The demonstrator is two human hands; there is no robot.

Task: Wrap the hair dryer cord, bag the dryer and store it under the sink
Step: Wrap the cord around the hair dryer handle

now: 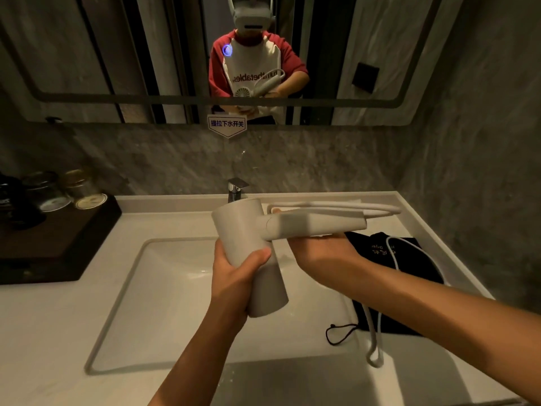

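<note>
A white hair dryer (pixel 243 230) is held above the sink basin (pixel 175 288). My left hand (pixel 234 276) grips its barrel from below, thumb curled over the front. My right hand (pixel 319 253) lies under the handle (pixel 316 225), which points right; its fingers curl up behind the handle, a fingertip showing above it. The white cord (pixel 336 205) loops out past the handle's end, then trails down over a black drawstring bag (pixel 392 276) lying on the counter to the right. A cord loop (pixel 376 353) hangs near the front edge.
A chrome faucet (pixel 237 190) stands behind the dryer. At the left sit glass jars (pixel 85 186) on a dark wooden tray (pixel 58 244). A mirror (pixel 175 54) on the grey stone wall reflects a person. The bag's drawstring (pixel 339 332) lies beside the basin.
</note>
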